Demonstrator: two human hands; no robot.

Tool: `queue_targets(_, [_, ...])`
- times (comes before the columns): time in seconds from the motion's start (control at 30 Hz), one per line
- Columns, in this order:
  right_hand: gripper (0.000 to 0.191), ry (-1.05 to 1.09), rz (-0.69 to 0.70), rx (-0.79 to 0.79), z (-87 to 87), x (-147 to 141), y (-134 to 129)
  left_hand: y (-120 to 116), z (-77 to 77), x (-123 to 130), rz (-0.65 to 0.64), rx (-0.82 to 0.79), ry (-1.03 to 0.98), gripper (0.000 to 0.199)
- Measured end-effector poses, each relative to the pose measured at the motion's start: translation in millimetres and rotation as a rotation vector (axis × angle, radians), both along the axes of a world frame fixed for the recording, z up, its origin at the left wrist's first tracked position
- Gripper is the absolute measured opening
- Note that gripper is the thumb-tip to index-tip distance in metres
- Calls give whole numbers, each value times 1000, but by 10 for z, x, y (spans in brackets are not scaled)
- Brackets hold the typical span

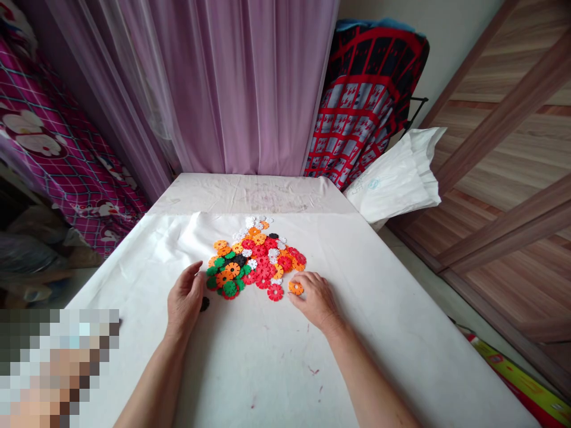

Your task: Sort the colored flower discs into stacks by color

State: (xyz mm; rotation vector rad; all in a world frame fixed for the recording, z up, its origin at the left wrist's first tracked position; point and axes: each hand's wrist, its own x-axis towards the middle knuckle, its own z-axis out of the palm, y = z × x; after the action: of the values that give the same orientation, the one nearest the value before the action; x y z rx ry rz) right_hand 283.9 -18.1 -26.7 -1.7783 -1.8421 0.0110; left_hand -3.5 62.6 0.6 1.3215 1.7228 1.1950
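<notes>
Two bare hands rest at the near edge of a pile of plastic flower discs (256,261) at the frame's centre, on a white-clothed worktop (250,368).

The left hand (185,300) lies palm down, fingers loosely spread and holding nothing, with a black disc (204,304) just beside its thumb and partly hidden by it. The right hand (314,299) lies flat, fingertips touching an orange disc (295,288); whether it grips the disc I cannot tell. A red disc (275,292) lies between the hands. The lower left corner is blurred out.
</notes>
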Motion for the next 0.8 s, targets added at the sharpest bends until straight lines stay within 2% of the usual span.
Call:
queue_targets(0.1, [12,3,-28,-9,-34,28,9,-1,-9,0,1,6,-6,56])
queue_targets(0.23, [15,35,-19,63,-75,90,44,14,-26,-2,3,21,-8,54])
queue_targets(0.37, [14,3,17,108,32,32,175,23,-39,-3,-2,3,-11,55])
queue_targets(0.57, [21,-110,148,-11,182,-197,447,17,-44,-7,-14,1,-20,55])
queue_targets(0.67, [27,-150,144,-47,177,-253,502,23,-59,-13,-16,-1,-18,54])
queue_targets(0.8, [24,-213,122,-67,145,-293,511,26,-69,-17,-15,13,-10,55])
